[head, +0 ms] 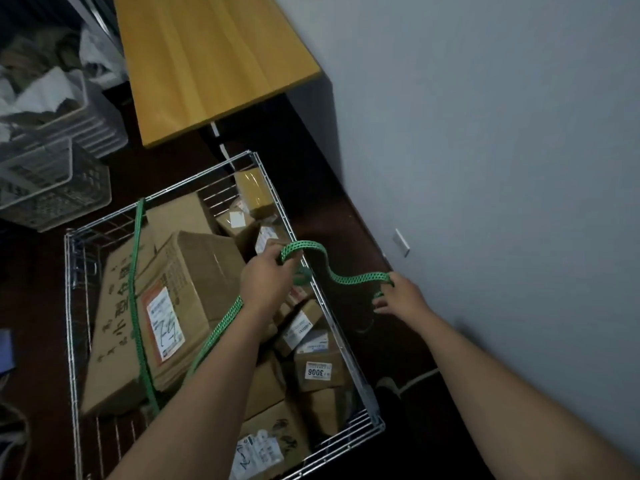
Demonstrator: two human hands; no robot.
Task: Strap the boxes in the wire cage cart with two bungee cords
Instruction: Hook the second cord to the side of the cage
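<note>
Over one cart (375, 422), first cord (133, 289) stretched; left hand (266, 278), right hand (398, 296) grip second cord (349, 277).

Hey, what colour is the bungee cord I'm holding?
Green, with a pattern of small pale dots along the bungee cord; the head view shows it.

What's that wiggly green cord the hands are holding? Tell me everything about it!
The cord is a flat green band dotted with small holes, and it looks stretchy. It hangs slack and wavy. The left hand grips a loop of it above the cart's right rim. The right hand holds it further along, outside the cart. Past the left arm it trails down over the boxes.
</note>
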